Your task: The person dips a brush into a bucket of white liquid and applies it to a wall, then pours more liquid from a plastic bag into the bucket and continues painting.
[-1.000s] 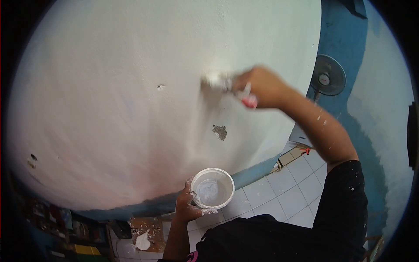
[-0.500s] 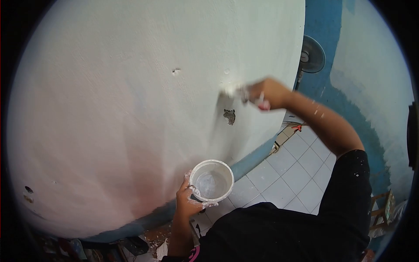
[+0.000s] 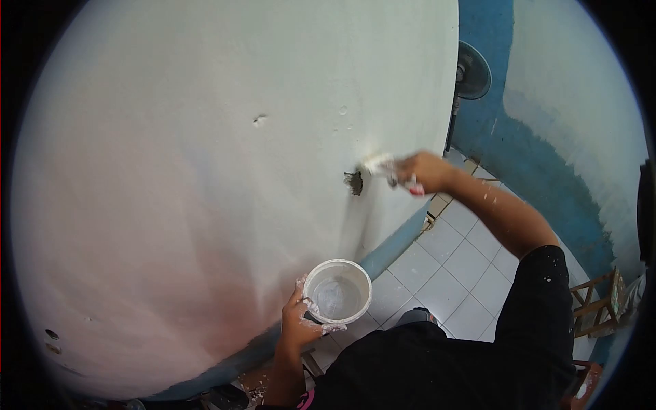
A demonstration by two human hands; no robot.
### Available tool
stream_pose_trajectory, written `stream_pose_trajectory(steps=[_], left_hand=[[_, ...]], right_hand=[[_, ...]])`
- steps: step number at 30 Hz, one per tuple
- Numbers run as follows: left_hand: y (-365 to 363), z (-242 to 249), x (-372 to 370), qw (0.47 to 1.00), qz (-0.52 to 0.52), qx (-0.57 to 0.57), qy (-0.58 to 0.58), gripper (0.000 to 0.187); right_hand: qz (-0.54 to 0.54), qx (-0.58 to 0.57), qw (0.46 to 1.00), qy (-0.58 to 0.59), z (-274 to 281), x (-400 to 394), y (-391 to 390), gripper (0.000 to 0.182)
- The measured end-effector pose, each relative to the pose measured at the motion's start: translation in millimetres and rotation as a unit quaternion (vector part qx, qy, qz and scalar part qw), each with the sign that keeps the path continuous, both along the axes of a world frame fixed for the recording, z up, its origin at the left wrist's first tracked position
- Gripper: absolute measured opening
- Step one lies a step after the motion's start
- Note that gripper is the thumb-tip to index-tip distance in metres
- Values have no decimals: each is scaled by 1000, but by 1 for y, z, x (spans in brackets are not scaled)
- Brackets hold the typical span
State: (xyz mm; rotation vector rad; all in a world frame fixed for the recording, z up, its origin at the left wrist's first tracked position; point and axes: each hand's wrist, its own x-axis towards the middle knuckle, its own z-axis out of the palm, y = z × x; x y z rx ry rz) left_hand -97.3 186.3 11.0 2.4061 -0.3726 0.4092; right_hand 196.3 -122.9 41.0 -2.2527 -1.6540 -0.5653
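My right hand (image 3: 425,172) is closed round the handle of a paintbrush (image 3: 378,164) with pale bristles, somewhat blurred. The bristles are at the white-painted wall (image 3: 287,171), just right of a dark, rough hole (image 3: 353,182). Lower down, my left hand (image 3: 304,318), smeared with white, grips the side of a round white tub (image 3: 337,292). A little whitish liquid seems to lie at the tub's bottom. A smaller damaged spot (image 3: 260,121) shows higher on the wall.
A fan (image 3: 470,70) stands by the blue and white wall (image 3: 547,147) on the right. Pale tiles (image 3: 437,280) cover the floor. A wooden stand (image 3: 596,304) is at the lower right. A blue band (image 3: 393,249) runs along the wall's base.
My right hand and the brush have moved down the wall, from above the hole to beside it. The view has shifted slightly. My left hand still holds the tub.
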Motion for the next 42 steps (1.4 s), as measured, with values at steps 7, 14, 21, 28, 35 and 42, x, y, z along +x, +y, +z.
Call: stream_pose_trajectory(steps=[7, 14, 21, 28, 35, 42], left_hand=[[-1, -1, 1, 996, -27, -76, -31, 73], [-1, -9, 0, 992, -29, -113, -56, 78], [-13, 5, -1, 996, -25, -75, -49, 89], [-20, 9, 3, 993, 0, -116, -30, 82], [-17, 0, 4, 997, 25, -72, -23, 77], [-26, -6, 11, 992, 66, -105, 1, 68]], right_hand=[[-67, 359, 897, -247, 170, -25, -2, 19], [28, -66, 997, 29, -40, -52, 17, 24], [-89, 110, 988, -56, 111, -47, 1, 14], [-71, 258, 948, -173, 62, -22, 16, 20], [-4, 134, 990, 51, -23, -42, 4, 19], [-186, 431, 866, -172, 66, 6, -23, 15]])
